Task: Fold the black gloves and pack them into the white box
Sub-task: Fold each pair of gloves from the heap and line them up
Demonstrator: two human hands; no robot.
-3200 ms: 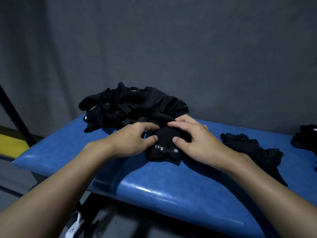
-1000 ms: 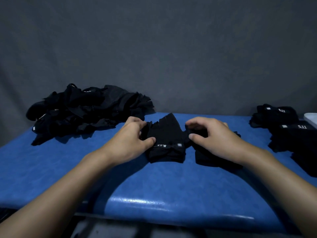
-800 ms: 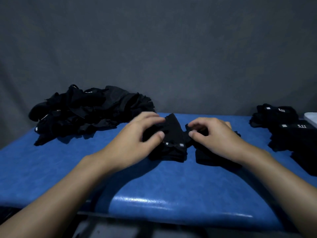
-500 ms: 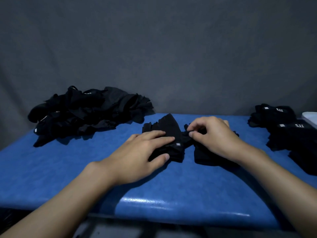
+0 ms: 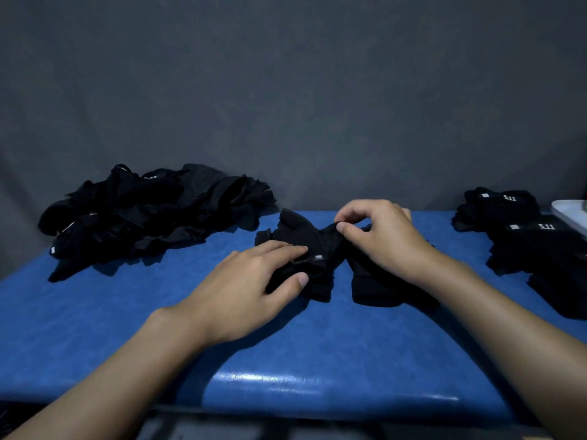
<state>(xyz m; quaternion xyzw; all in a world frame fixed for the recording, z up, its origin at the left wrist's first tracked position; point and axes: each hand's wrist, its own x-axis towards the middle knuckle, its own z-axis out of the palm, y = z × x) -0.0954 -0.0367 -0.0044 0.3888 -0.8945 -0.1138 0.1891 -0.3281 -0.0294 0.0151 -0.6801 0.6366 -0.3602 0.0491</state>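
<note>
Only the head view here, looking down at a blue padded desk (image 5: 317,344) with a plain grey backdrop (image 5: 286,90) behind it.

The black gloves (image 5: 298,236) being worked on sit about mid-desk, towards the far edge. There are two dark pieces side by side, touching in the middle, and one has a little white tag showing on its cuff.

The left hand (image 5: 251,290) lies on top of the nearer-left piece. Its grip isn't closed on anything: the fingers are stretched out pretty straight and press down on the fabric, with the thumb alongside the front edge.

The right hand (image 5: 384,239) is over the other piece, and its grip is a pinch. Thumb and forefinger are curled in and nip a bit of black fabric right where the two pieces meet, lifted slightly off the desk. It's all too dark to tell which of the two pieces that pinched bit belongs to.

Off to the left, near the back, there's a big messy heap of gloves (image 5: 152,214), well apart from the hands. On the right side is a tidy folded stack (image 5: 524,236) with white "5.11" lettering facing up.

Just beside that stack, a corner of the white box (image 5: 570,214) pokes in at the right edge of the frame. How much is inside isn't visible from here.
</note>
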